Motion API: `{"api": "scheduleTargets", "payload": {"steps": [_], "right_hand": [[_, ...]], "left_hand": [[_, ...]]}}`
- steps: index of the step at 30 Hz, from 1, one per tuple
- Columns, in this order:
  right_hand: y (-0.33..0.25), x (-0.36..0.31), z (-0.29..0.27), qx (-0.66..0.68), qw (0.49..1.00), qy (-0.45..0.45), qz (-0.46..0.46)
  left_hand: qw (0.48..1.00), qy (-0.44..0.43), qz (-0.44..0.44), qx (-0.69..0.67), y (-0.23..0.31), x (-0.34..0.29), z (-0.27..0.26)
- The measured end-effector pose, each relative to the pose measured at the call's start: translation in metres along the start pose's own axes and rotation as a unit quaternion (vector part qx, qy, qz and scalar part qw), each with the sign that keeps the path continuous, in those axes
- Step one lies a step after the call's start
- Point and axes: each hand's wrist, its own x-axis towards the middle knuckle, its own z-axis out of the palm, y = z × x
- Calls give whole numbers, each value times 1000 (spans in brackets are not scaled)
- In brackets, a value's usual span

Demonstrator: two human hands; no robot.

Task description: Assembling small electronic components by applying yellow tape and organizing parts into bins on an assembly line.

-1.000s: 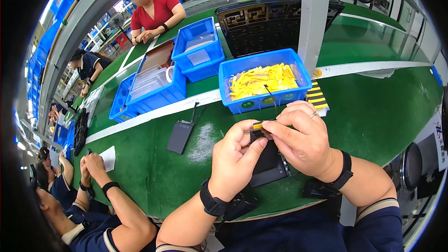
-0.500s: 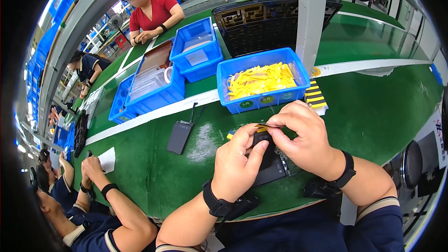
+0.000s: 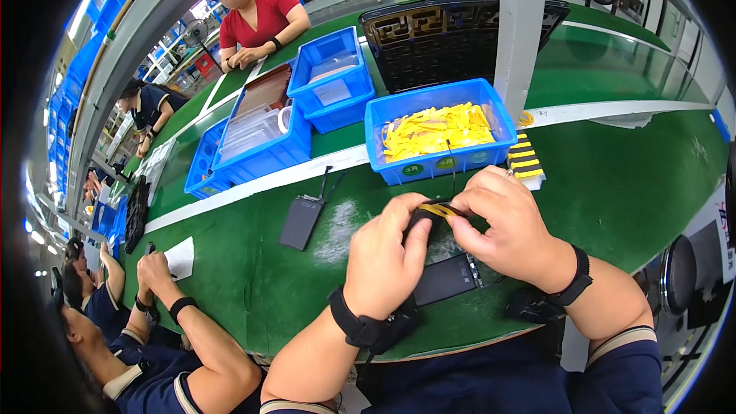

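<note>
Between my two hands is a small dark flat piece, probably a battery pack, with a yellow and black strip (image 3: 438, 209) along its upper edge. My left hand (image 3: 383, 257) is closed round the dark piece, thumb in front, fingers behind. My right hand (image 3: 510, 222) pinches the right end of the strip between thumb and fingers. Just below them, a flat black battery pack (image 3: 446, 280) lies on the green table, a small circuit strip at its right end. Another black pack (image 3: 301, 222) with two thin leads lies farther left. The fingers hide most of the held piece.
A blue bin (image 3: 441, 165) of yellow strips stands ahead, beside a yellow-and-black striped stack (image 3: 526, 159). More blue bins (image 3: 264, 152) stand left of it. A grey post (image 3: 520, 38) rises behind. A co-worker's hands (image 3: 153, 270) work at the left near white paper (image 3: 180, 259).
The held piece has tilted, and more of its yellow strip shows between my hands. My left hand has shifted slightly left, uncovering more of the pack on the table. The whole view has shifted slightly.
</note>
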Motion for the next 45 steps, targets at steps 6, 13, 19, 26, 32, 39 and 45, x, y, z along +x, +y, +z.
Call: {"api": "scheduleTargets", "payload": {"steps": [6, 13, 19, 26, 32, 39, 45], "right_hand": [[3, -1, -1, 33, 998, -18, 53], [7, 0, 2, 97, 981, -81, 144], [12, 1, 0, 156, 961, -156, 166], [10, -2, 7, 152, 978, -72, 123], [10, 2, 2, 150, 976, 67, 142], [10, 0, 2, 130, 981, 50, 134], [9, -1, 5, 132, 983, 57, 111]], "left_hand": [[974, 92, -140, 151, -67, 27, -63], [959, 106, -60, 257, -64, 27, -67], [992, -121, 12, -33, -5, 16, -20], [967, -148, -115, -172, -10, 14, -14], [933, -143, -257, -208, -47, 16, -15], [969, -101, 9, 223, -18, 11, -4], [946, -292, 57, 125, 15, -12, 11]]}}
